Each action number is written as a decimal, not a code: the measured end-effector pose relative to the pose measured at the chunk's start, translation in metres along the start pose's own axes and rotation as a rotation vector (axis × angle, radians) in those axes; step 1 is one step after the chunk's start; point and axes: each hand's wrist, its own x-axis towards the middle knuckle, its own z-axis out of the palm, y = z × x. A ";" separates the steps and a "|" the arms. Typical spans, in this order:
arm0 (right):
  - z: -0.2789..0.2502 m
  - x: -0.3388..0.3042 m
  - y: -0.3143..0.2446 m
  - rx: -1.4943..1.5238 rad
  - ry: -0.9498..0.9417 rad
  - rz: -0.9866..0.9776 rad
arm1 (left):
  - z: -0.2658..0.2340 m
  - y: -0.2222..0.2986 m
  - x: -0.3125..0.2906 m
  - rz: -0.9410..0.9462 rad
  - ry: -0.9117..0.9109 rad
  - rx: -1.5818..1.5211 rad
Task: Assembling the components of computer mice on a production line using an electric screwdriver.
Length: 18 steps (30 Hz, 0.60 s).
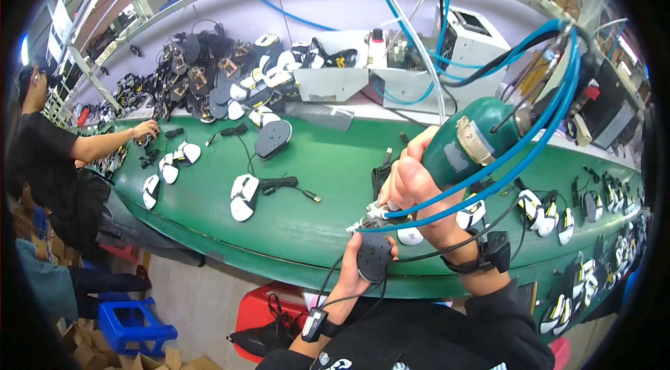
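My left hand (350,269) grips a dark computer mouse base (375,256), its flat face with small holes turned up, near the front edge of the green belt (202,195). In my right hand (413,178) is a green power screwdriver (469,143), fingers wrapped round its lower body. The screwdriver's silver nose (368,218) points down and left, close to the base's upper edge; whether its tip touches a screw cannot be made out. Beyond my left hand a white-and-black computer mouse (243,197) lies with its cable. A dark mouse part (272,138) rests farther back.
Blue hoses (537,143) hang beside my right forearm. Dark mouse parts (199,66) are heaped at the back left, near a grey metal bin (331,84). Several mice (550,216) stand on the right. A co-worker (52,140) reaches in from the left; a red stool (262,314) stands below.
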 end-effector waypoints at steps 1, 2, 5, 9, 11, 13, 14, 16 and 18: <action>0.000 0.000 -0.008 -0.026 -0.025 -0.007 | -0.001 -0.003 -0.003 -0.001 -0.013 -0.014; -0.002 -0.002 -0.018 -0.052 -0.047 -0.010 | -0.002 -0.007 -0.005 -0.004 -0.022 -0.028; 0.006 -0.007 -0.052 -0.045 -0.018 -0.138 | -0.002 -0.009 -0.006 0.048 0.035 -0.112; 0.001 -0.006 -0.065 -0.140 -0.024 -0.151 | -0.001 -0.006 0.004 0.083 0.042 -0.107; -0.006 -0.012 -0.063 -0.161 -0.016 -0.134 | 0.012 -0.007 0.013 0.097 0.134 -0.141; -0.010 -0.016 -0.063 -0.173 -0.021 -0.146 | 0.010 -0.009 0.025 0.060 0.126 -0.222; -0.008 -0.021 -0.062 -0.196 -0.016 -0.159 | 0.014 -0.007 0.025 0.073 0.130 -0.179; -0.012 -0.019 -0.054 -0.205 -0.034 -0.148 | 0.006 -0.009 0.035 0.138 0.091 -0.075; -0.019 -0.021 -0.047 -0.224 -0.050 -0.155 | 0.006 -0.015 0.029 0.185 0.072 -0.083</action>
